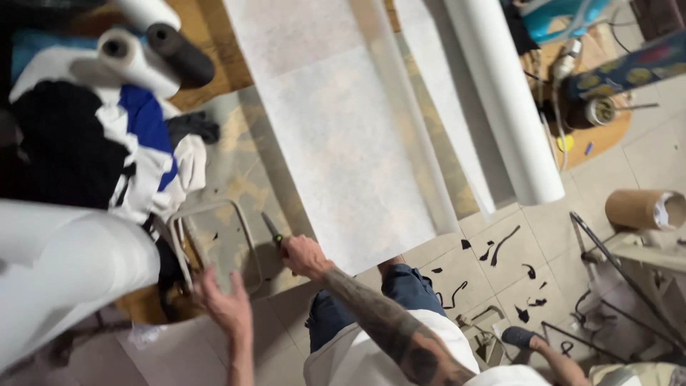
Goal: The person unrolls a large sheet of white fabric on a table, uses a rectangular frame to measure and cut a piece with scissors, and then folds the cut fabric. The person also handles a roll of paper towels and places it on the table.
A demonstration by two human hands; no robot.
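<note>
The right hand (304, 256) is closed around the dark handle of a narrow-bladed cutting knife (272, 230), whose blade is pointed up and away along the left edge of the long white sheet of thin non-woven fabric (336, 136). The tip is seen just beside that edge; whether it touches the fabric cannot be told. The left hand (223, 300) is held open with fingers spread, gripping nothing, just below the pale rectangular frame template (211, 243) that lies on the worn, patterned worktable (246, 171).

The sheet is spread flat down the middle of the table, with a fold or second layer along its right side and a long white fabric roll (504, 100) beside it.

Risks judged from this position:
- The sheet is not pinned by the free hand, so it could be dragged or bunched by the blade, and a ragged cut could result.
- The open hand lies near the blade's line; a slip toward the body could bring it into contact.
- The sheet's near end overhangs the table edge above the blue-trousered knee (400, 282), which could be reached by an overrun stroke.
- Black fabric scraps (500, 246) litter the tiled floor and footing could be lost on them.
</note>
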